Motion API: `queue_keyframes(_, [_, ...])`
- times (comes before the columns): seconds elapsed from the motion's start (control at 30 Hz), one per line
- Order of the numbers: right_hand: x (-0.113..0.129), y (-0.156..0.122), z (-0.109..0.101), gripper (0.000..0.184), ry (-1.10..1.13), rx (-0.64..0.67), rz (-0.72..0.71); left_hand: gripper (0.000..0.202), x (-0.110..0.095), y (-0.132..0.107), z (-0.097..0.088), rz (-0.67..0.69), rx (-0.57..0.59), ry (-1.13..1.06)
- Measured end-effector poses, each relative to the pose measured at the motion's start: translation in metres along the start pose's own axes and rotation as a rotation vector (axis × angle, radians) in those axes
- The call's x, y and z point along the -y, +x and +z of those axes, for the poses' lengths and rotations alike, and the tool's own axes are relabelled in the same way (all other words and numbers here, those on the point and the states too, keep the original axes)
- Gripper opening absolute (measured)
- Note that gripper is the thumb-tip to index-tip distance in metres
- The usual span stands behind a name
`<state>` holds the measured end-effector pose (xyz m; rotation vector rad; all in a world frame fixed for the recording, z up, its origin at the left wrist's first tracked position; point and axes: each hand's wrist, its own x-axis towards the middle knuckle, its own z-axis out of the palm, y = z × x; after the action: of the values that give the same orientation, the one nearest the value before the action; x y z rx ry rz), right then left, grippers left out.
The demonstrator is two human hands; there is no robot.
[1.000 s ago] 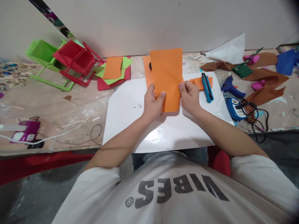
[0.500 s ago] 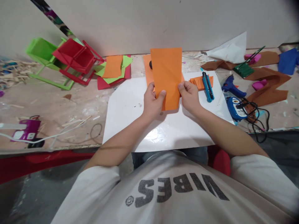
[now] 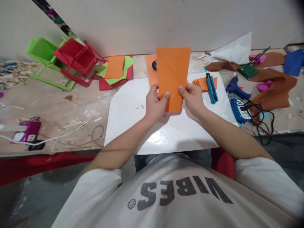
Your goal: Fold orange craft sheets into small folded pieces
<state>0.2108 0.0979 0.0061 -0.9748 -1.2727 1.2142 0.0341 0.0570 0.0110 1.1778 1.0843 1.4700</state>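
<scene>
An orange foam sheet (image 3: pixel 173 74) stands upright above the white board (image 3: pixel 133 110), with diagonal creases across it. My left hand (image 3: pixel 155 104) pinches its lower left edge, thumb on the front. My right hand (image 3: pixel 193 98) pinches its lower right edge, thumb on the front too. Behind the sheet lies another orange piece (image 3: pixel 150 71) with a small black object (image 3: pixel 154 65) on it. To the right of my right hand a blue utility knife (image 3: pixel 211 88) lies on orange strips (image 3: pixel 201 84).
Red (image 3: pixel 76 61) and green (image 3: pixel 42 53) miniature chairs stand at the back left beside stacked coloured sheets (image 3: pixel 116 69). A blue glue gun (image 3: pixel 235 88), a blue device with black cable (image 3: pixel 239 110), brown scraps (image 3: pixel 273 85) and white paper (image 3: pixel 235 50) lie right. A purple item (image 3: pixel 26 133) sits left.
The orange sheet has tilted and shifted slightly right. My right thumb has come onto its front face. The left hand has stayed in place.
</scene>
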Motion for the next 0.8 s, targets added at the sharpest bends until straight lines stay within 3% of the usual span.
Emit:
queue_keyframes(0.33, [-0.006, 0.002, -0.003, 0.080, -0.021, -0.023, 0.004, 0.064, 0.002, 0.001, 0.000, 0.003, 0.000, -0.006])
queue_keyframes(0.8, [0.000, -0.003, -0.001, 0.078, -0.047, 0.012, 0.008, 0.050, 0.010, 0.002, 0.001, 0.074, -0.016, 0.018])
